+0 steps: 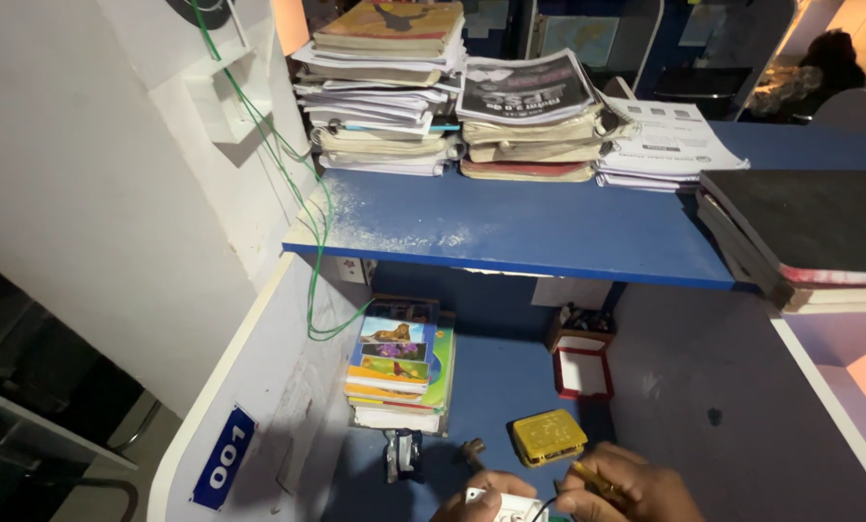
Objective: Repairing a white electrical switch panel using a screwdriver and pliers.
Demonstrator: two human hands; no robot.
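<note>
Head view: a dim study cubicle with a blue desk (510, 387) below a blue shelf (520, 227) stacked with books and papers. At six o'clock, the left hand (486, 495) grips a small white block (510, 505), fingers curled around it. Touching it at three o'clock, the right hand (626, 488) pinches a yellow-handled tool (592, 478), its long axis slanting down-left towards the block. A yellow box (547, 436) lies just beyond, at twelve o'clock.

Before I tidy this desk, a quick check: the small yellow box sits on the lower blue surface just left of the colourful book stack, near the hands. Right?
Not quite. In the head view the small yellow box lies to the right of the colourful book stack, not left. It does sit on the lower blue surface, just above the right hand.
</note>
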